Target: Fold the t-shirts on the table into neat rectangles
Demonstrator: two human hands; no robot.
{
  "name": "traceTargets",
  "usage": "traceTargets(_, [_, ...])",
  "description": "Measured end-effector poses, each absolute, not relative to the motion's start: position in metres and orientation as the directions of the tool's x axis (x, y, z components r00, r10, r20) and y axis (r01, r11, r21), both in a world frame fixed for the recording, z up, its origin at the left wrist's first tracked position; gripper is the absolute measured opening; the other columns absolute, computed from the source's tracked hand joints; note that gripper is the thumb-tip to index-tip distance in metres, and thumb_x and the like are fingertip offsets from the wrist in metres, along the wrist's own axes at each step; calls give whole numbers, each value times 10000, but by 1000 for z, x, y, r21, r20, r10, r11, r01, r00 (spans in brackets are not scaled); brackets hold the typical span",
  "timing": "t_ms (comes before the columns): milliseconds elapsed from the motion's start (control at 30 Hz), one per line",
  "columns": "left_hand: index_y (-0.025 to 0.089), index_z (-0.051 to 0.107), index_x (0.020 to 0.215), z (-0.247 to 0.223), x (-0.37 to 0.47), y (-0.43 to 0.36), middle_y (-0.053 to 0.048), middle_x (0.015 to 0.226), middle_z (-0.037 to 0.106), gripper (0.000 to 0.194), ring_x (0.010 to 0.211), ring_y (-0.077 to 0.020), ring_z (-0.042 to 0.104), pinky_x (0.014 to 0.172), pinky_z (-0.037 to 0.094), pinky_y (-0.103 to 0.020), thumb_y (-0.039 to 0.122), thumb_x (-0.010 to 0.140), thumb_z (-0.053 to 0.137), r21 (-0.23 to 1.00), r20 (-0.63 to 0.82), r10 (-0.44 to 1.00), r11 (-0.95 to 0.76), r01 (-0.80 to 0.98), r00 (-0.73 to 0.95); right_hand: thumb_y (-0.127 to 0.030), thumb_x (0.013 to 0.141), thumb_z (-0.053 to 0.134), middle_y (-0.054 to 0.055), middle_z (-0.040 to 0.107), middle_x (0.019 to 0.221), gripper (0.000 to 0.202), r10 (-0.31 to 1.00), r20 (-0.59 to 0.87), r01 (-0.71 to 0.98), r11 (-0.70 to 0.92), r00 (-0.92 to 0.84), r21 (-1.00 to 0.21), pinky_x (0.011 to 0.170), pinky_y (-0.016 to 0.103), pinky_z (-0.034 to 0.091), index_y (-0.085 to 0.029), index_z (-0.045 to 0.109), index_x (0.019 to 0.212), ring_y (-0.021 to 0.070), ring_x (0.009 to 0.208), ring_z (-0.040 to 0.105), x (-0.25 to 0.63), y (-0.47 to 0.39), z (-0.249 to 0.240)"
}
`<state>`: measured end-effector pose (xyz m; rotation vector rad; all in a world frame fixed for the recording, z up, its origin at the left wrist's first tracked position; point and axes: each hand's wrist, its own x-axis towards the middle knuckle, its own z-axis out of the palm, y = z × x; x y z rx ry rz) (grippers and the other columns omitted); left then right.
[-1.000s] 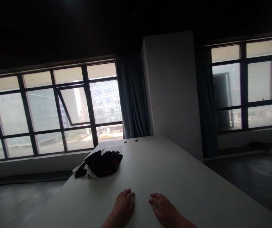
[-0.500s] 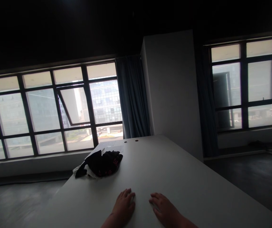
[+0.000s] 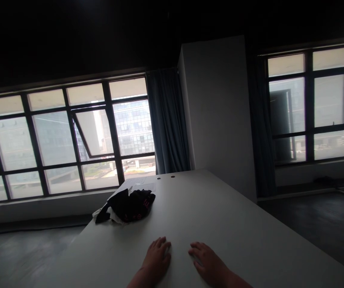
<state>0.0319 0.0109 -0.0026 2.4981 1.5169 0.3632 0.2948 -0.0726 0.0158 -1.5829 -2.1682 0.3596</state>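
Both hands rest on a long white table (image 3: 190,212) near the bottom of the head view. My left hand (image 3: 157,258) lies palm down with its fingers slightly apart, holding nothing. To its right, across a small gap, my right hand (image 3: 205,260) also lies flat on the tabletop, fingers a little spread and nothing in them. A crumpled black cloth item (image 3: 132,205) with pink lettering sits beyond my left hand, near the table's left edge, with something whitish under it.
Pale sheets of paper (image 3: 143,185) lie behind the black item. Two small round holes (image 3: 172,176) mark the table's far end. Beyond stand a wide pillar (image 3: 220,116), blue curtains (image 3: 170,124) and windows, one pane tilted open.
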Motion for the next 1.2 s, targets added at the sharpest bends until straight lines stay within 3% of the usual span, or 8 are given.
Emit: traceTargets(1200, [256,609,1477,-3,29,12,-77,1621,488,527,1520,-297,410,1292,262,-470,325,960,532,270,128,862,-506,819,491,-211,869,566,176,622,1459,465,929,238,812,364,-283,-456,1217,497,364,-147,737,1296,318,1364,552,299,-65,4])
